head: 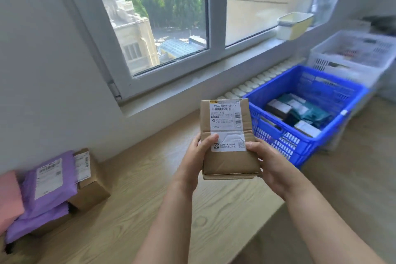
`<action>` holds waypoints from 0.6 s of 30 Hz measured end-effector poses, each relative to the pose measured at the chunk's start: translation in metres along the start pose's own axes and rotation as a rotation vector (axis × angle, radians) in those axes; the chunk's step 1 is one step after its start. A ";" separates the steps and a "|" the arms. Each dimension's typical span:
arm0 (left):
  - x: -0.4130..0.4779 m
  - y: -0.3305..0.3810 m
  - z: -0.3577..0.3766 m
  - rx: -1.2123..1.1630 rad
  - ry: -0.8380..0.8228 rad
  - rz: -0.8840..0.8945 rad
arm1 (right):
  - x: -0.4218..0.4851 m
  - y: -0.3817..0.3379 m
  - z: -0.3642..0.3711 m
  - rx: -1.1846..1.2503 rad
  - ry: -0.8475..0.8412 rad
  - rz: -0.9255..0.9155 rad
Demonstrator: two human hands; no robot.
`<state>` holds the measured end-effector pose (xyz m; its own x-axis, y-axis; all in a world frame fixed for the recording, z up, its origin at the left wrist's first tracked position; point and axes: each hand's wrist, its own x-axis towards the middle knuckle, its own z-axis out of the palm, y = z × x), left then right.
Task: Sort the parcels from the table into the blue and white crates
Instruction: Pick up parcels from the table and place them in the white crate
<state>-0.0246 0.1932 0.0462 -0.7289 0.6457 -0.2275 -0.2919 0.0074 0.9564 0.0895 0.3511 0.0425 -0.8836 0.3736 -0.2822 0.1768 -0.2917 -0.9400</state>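
While both bare forearms reach up from the bottom of the view, the left hand (200, 151) and right hand (269, 164) clamp a cardboard box (229, 162) between them, lifted clear above the wooden table (139, 188). Left thumb lies flat across the corner of the box's white label; right thumb presses the opposite edge, and the remaining fingers of each hand curl round behind, out of sight. The box is a brown rectangular carton, a little creased, its printed shipping label with barcodes facing the camera and wrinkled tape across the flap seam. Just right of the box and a little beyond it sits the blue crate (308, 142), rigid plastic with slotted lattice walls, holding dark and teal parcels with white labels. Further right of the box and farther back is the white crate (321, 64), the same lattice plastic, its contents blurred. Well left of the box and nearer the camera, a pile rests on the pale wood grain: soft glossy purple mailers (49, 184), a pink mailer (8, 195), and a brown carton (90, 191) tucked beside them.
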 end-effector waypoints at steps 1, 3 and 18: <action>0.009 0.001 0.018 0.016 -0.022 -0.002 | 0.000 -0.003 -0.018 0.018 0.036 -0.007; 0.030 0.002 0.058 0.044 -0.071 -0.016 | 0.002 -0.009 -0.060 0.063 0.077 -0.017; 0.189 -0.026 0.380 0.086 -0.249 -0.069 | 0.013 -0.095 -0.385 0.190 0.337 -0.023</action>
<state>0.0808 0.6051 0.0481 -0.5310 0.8093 -0.2510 -0.2745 0.1159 0.9546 0.2280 0.7223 0.0544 -0.6887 0.6410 -0.3388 0.0473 -0.4266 -0.9032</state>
